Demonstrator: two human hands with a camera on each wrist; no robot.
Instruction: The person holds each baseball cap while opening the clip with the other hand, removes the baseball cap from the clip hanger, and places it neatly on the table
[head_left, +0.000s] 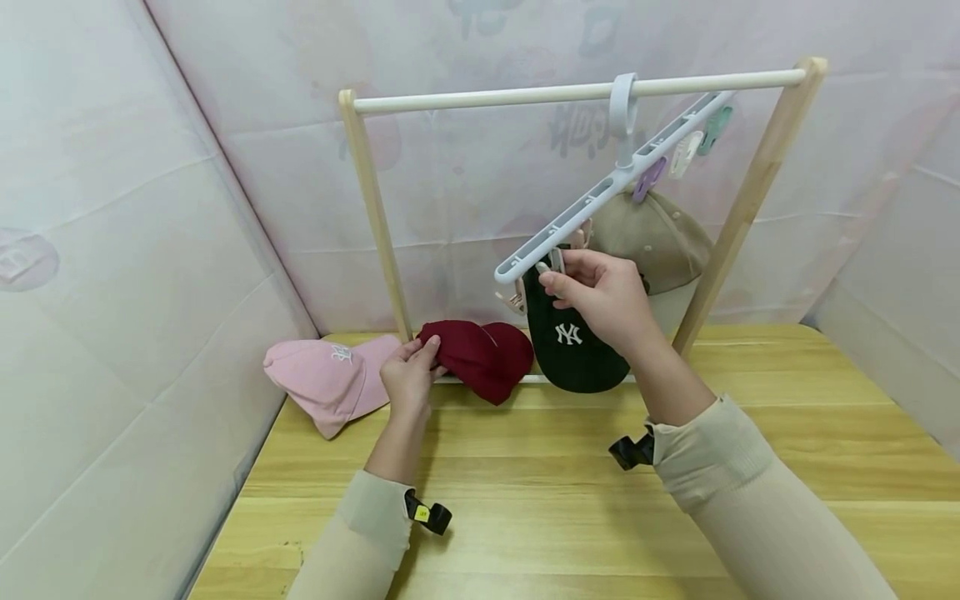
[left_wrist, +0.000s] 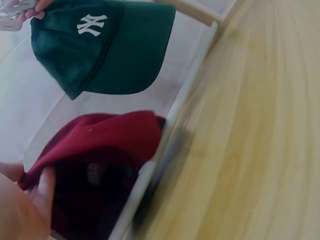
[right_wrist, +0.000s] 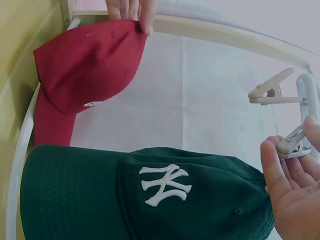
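Two hands at work, well apart. Right hand [head_left: 603, 298]: raised at the low end of a tilted white clip hanger [head_left: 600, 193], thumb and fingers pinching a pale clip [right_wrist: 295, 144] at the top of a dark green cap [head_left: 573, 350]; whether the clip's teeth already bite the cloth is hard to make out from the wrist view. Green cap: hangs crown-up just below that hand, white embroidered letters facing out, brim down near the table. Left hand [head_left: 408, 375]: lower and to the left, fingers curled on the edge of a dark red cap [head_left: 480, 357], which lies on the wooden table [head_left: 750, 467] against the rack's white bottom bar [left_wrist: 165, 150]. Pink cap [head_left: 330, 379]: on the table, just left of the red one and touching the left hand's side of it. Beige cap [head_left: 660, 237]: clipped further up the same hanger, behind the right hand. Hanger: hooked over the white top rod [head_left: 525, 93] of a wooden rack [head_left: 371, 208], with purple, white and green clips along its upper end. Both forearms in cream sleeves [head_left: 750, 492]. Pale printed sheeting [head_left: 150, 250] encloses the table on all sides shown.
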